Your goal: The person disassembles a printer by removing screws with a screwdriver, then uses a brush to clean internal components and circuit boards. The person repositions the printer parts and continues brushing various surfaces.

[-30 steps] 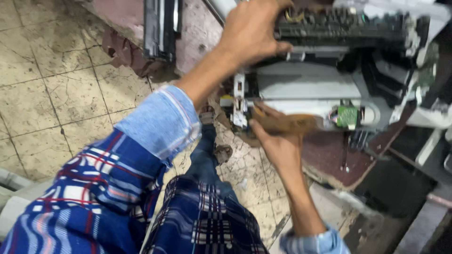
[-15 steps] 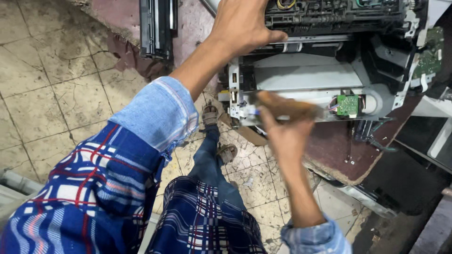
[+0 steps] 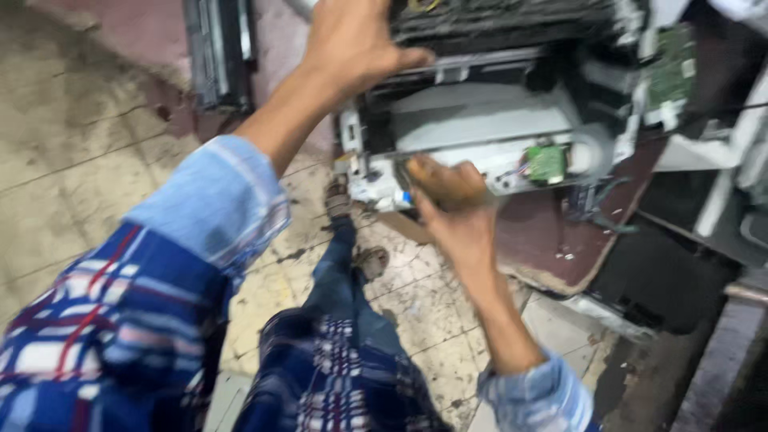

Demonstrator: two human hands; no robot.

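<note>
The opened grey-and-black plastic printer chassis (image 3: 512, 120) sits tipped on the dark red bench's front edge, and the left hand (image 3: 352, 44) grips its upper left corner, seemingly steadying it. The right hand (image 3: 452, 204) curls loosely against the lower front rail, holding nothing I can make out, left of the small green circuit board (image 3: 546, 162).

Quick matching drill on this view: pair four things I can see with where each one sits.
Things:
1. left hand
2. right hand
3. green board
4. black cartridge

Places:
A. lying apart at the top left
B. on the opened printer's lower front edge
C. gripping the printer's upper left corner
D. low on the printer, right of the right hand

Pairs: 1-C, 2-B, 3-D, 4-A
</note>
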